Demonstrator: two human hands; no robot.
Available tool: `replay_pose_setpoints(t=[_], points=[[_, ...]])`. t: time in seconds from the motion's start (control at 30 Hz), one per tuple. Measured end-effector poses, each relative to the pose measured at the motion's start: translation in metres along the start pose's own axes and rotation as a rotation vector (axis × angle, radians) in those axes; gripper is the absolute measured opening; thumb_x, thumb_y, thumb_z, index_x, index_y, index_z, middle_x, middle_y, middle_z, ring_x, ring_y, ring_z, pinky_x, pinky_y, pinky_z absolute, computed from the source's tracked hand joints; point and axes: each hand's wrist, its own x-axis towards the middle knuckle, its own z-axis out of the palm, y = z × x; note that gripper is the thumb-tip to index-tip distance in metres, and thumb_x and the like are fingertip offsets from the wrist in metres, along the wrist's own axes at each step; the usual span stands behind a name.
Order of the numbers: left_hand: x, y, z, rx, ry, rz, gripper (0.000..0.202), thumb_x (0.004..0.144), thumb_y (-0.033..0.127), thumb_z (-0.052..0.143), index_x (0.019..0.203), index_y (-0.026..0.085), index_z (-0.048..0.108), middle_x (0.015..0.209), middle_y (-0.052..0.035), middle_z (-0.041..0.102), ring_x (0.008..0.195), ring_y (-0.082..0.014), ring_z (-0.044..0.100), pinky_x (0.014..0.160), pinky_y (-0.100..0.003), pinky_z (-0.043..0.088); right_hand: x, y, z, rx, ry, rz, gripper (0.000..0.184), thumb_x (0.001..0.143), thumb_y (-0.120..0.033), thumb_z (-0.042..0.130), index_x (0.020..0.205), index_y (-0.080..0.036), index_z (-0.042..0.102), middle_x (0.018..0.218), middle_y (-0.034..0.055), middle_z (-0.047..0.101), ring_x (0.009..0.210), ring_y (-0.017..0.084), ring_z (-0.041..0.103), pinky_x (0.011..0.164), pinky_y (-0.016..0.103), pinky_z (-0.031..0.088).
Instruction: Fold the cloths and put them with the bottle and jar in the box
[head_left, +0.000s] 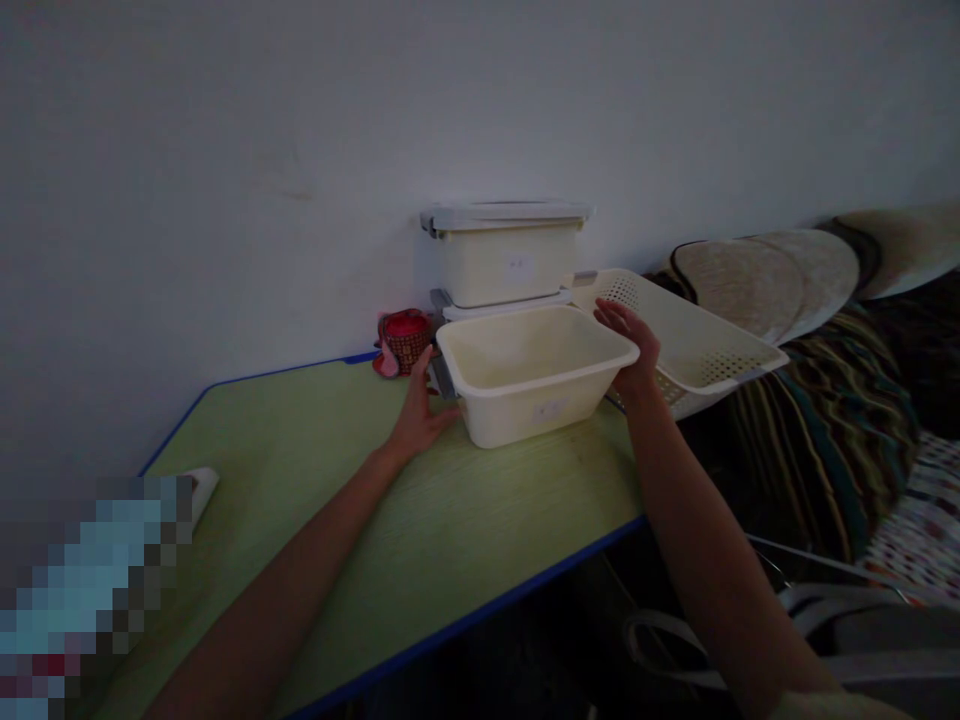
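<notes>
An uncovered cream plastic storage bin [540,405] stands on the green table [480,550], with a small white label on its front. At its left end, beside a grey side latch, is my left hand [421,412], with thumb and fingers spread. My right hand [634,350] is at the opposite end, its fingers stretched out past the rim. Whether either palm presses on the bin is hard to tell. Just behind stands a lidded cream bin [480,265] with a white lid, stacked on another white lid [517,308] that is mostly hidden.
A cream perforated basket [697,335] sits tilted at the right, next to striped cushions [832,430]. A small red woven basket [405,340] is by the wall. At the left edge lies a pixelated blue item [97,570]. White straps [675,630] hang below right.
</notes>
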Motion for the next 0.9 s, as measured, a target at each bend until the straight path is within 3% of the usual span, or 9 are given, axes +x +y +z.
replay_pose_setpoints(t=[0.1, 0.2, 0.37, 0.5, 0.67, 0.9], points=[[0.001, -0.002, -0.002, -0.1, 0.017, -0.038, 0.082, 0.072, 0.071, 0.039, 0.137, 0.027, 0.015, 0.135, -0.0147, 0.032, 0.122, -0.0306, 0.035, 0.09, -0.046, 0.04, 0.002, 0.001, -0.002, -0.004, 0.035, -0.073, 0.017, 0.07, -0.033, 0.052, 0.077, -0.023, 0.064, 0.092, -0.0014, 0.066, 0.098, 0.016, 0.058, 0.093, 0.034, 0.04], [0.002, -0.007, -0.003, -0.184, 0.123, -0.15, 0.074, 0.075, 0.071, 0.032, 0.134, 0.029, 0.02, 0.128, -0.0127, 0.041, 0.109, -0.0269, 0.048, 0.082, -0.043, 0.045, 0.005, 0.002, -0.004, -0.011, 0.106, -0.156, 0.017, 0.072, -0.03, 0.05, 0.075, -0.023, 0.064, 0.09, -0.0016, 0.066, 0.095, 0.015, 0.059, 0.09, 0.034, 0.042], [0.004, -0.014, -0.004, -0.193, 0.259, -0.347, 0.057, 0.079, 0.066, 0.03, 0.114, 0.024, 0.043, 0.109, -0.0101, 0.052, 0.093, -0.0224, 0.055, 0.068, -0.036, 0.049, 0.011, 0.0, -0.009, -0.023, 0.205, -0.119, 0.018, 0.073, -0.03, 0.045, 0.074, -0.023, 0.062, 0.09, -0.0025, 0.067, 0.094, 0.015, 0.058, 0.079, 0.033, 0.046], [0.006, -0.016, -0.005, -0.137, 0.244, -0.389, 0.043, 0.082, 0.056, 0.035, 0.097, 0.019, 0.051, 0.098, -0.0085, 0.056, 0.089, -0.0216, 0.055, 0.071, -0.037, 0.049, 0.014, -0.001, -0.012, -0.045, 0.261, -0.153, 0.02, 0.076, -0.031, 0.042, 0.074, -0.023, 0.06, 0.092, -0.0028, 0.066, 0.099, 0.015, 0.057, 0.081, 0.033, 0.044], [0.006, -0.028, -0.004, -0.055, 0.164, -0.424, 0.028, 0.071, 0.033, 0.054, 0.093, 0.016, 0.055, 0.096, -0.0089, 0.058, 0.088, -0.0224, 0.056, 0.078, -0.044, 0.047, 0.014, -0.002, -0.011, -0.035, 0.272, -0.162, 0.02, 0.076, -0.032, 0.041, 0.073, -0.024, 0.059, 0.092, -0.0023, 0.067, 0.101, 0.015, 0.056, 0.085, 0.034, 0.042], [0.005, -0.037, -0.001, -0.036, 0.104, -0.437, 0.02, 0.065, 0.019, 0.055, 0.084, 0.015, 0.059, 0.091, -0.007, 0.06, 0.087, -0.021, 0.056, 0.079, -0.044, 0.046, 0.009, -0.005, -0.001, -0.125, 0.286, -0.225, 0.012, 0.073, -0.026, 0.047, 0.066, -0.022, 0.056, 0.081, -0.0043, 0.067, 0.088, 0.012, 0.061, 0.081, 0.03, 0.043]])
